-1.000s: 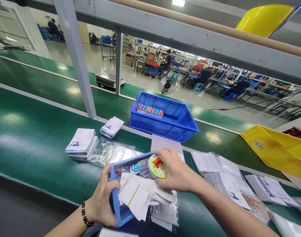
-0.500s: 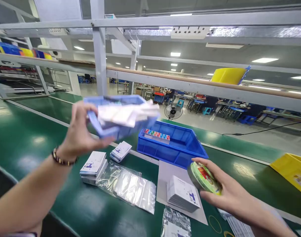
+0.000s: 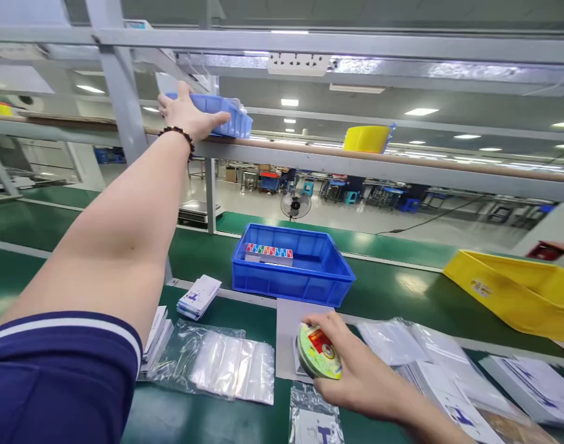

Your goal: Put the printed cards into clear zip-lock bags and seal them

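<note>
My left hand [image 3: 189, 116] reaches up to the shelf, its fingers and thumb around the near end of a light blue plastic bin [image 3: 238, 120]. White pieces show over the bin's far rim. My right hand [image 3: 351, 364] grips a round flat tin [image 3: 323, 350] with a green, yellow and red top. Below the tin lies a grey board [image 3: 289, 320]; the stack of printed cards on it is mostly hidden. Clear plastic bags [image 3: 233, 367] lie left of my right hand, and a bagged card [image 3: 316, 425] is just below it.
A dark blue crate [image 3: 291, 280] holding a small box with coloured markings stands behind the board. Card stacks [image 3: 199, 296] lie left and right. At right is a yellow bin [image 3: 508, 296]. The shelf rail [image 3: 300, 159] crosses ahead, with a yellow bin [image 3: 368, 139] on it.
My left hand has carried the light blue bin up from above the bench to the shelf. The tin stays in my right hand, now over the card stack. The view has swung right.
</note>
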`<control>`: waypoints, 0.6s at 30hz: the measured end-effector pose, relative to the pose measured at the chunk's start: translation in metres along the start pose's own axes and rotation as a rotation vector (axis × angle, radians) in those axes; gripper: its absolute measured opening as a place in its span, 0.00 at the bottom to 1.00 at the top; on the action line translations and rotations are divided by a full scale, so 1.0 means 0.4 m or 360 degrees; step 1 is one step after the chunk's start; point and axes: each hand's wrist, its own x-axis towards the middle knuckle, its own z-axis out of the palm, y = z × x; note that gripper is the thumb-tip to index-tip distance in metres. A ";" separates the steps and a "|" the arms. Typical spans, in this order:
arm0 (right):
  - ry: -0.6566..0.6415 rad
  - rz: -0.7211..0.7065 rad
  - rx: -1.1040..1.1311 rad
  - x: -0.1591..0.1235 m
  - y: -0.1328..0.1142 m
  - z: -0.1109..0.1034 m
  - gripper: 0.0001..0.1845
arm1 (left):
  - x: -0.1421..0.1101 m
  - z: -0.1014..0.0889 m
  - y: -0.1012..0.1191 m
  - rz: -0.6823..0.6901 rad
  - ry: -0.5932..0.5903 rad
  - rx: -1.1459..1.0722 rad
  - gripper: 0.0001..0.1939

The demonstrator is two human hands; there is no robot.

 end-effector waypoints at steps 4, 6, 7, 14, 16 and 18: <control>0.0004 0.0036 0.0048 0.021 0.014 0.029 0.34 | -0.008 0.032 0.025 -0.0530 0.0018 -0.0040 0.59; 0.0063 -0.0008 0.0068 0.032 0.030 0.044 0.35 | -0.080 0.039 0.076 -0.0379 0.0012 0.0031 0.61; 0.0097 -0.0033 0.0078 0.038 0.037 0.052 0.35 | -0.142 0.045 0.106 -0.0227 -0.0079 0.0045 0.58; 0.0100 -0.0291 0.0114 0.064 0.019 0.162 0.35 | -0.867 0.083 0.204 -0.1209 -0.1641 -0.1090 0.35; -0.0068 -0.0358 0.0246 0.066 0.002 0.215 0.37 | -1.021 0.059 0.203 -0.1598 -0.1469 -0.1429 0.27; -0.0348 -0.0327 0.0524 0.067 -0.014 0.276 0.34 | -1.111 0.011 0.205 -0.1877 -0.1120 -0.1560 0.24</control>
